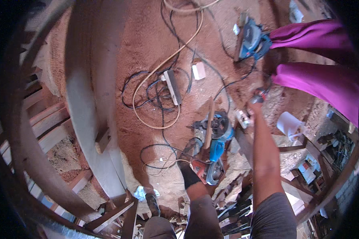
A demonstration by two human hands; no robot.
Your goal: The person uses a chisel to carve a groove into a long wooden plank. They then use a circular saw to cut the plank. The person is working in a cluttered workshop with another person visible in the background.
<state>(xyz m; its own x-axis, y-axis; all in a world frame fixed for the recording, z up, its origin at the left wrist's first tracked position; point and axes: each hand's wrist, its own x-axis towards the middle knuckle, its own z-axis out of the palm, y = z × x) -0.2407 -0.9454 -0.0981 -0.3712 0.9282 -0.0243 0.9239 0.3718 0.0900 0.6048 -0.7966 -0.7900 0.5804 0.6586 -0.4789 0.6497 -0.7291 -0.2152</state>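
My right arm reaches forward from the lower right. My right hand [256,104] is closed around a small red and black thing [261,95]; blur hides its kind. A whitish block-like piece [242,118] lies just beside that hand, by the near end of a board. To its left on the ground is a blue power tool [218,148] with a round dark disc and a red part, and a thin wooden strip [210,124] stands across it. My left hand is out of sight. Below show my grey-clad legs and a dark shoe [151,204].
Purple trouser legs [319,85] of another person come in at right, by a blue circular saw [252,39]. Cords loop around a power strip [172,87] on the reddish dust. A white tub [289,123] stands right; a long curved timber [83,99] runs along the left.
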